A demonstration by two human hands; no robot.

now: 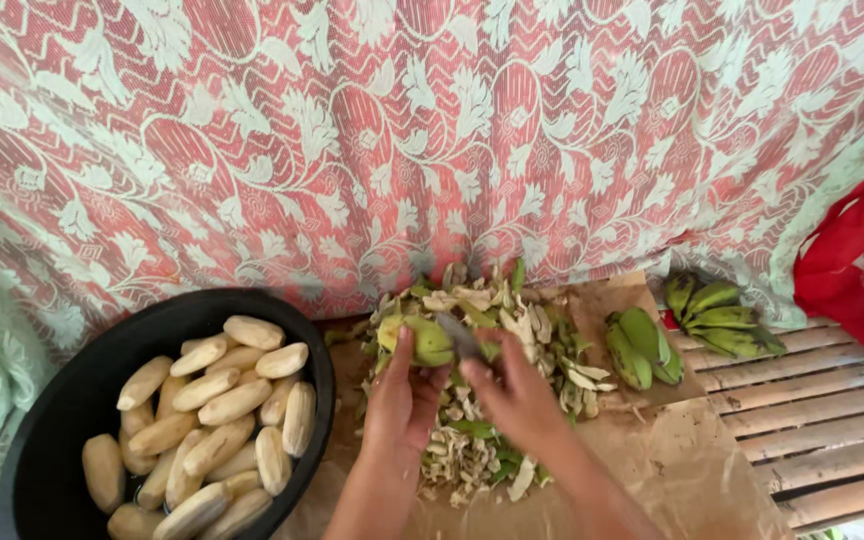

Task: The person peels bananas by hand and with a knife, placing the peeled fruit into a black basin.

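A short, half-peeled green banana (420, 340) is lying in the left hand (399, 398), just above the heap of pale and green banana peelings (497, 385); its long axis is running roughly left to right across the view, the paler, already stripped end pointing left and the green-skinned end pointing right toward the blade. The left hand's fingers are curling closed around the fruit from below, the thumb pressing along its near side. The right hand (518, 392) is closing its fingers on a small knife with a grey metal blade (460, 337), and the blade is slanting up and to the left, its tip touching the banana's right end. The peelings are spreading over a sheet of brown paper (687, 470) that is covering part of a counter of pale bamboo slats (832, 420). Just right of the heap, a small bunch of unpeeled green bananas (641, 347) is resting on the paper, and a second green bunch (722, 315) is lying farther right on the slats. To the left, a round black basin (57, 420) is holding many peeled, cream-coloured bananas (217, 420). A red and white floral patterned cloth (432, 130) is hanging behind everything, and a red cloth (847, 260) is showing at the right edge
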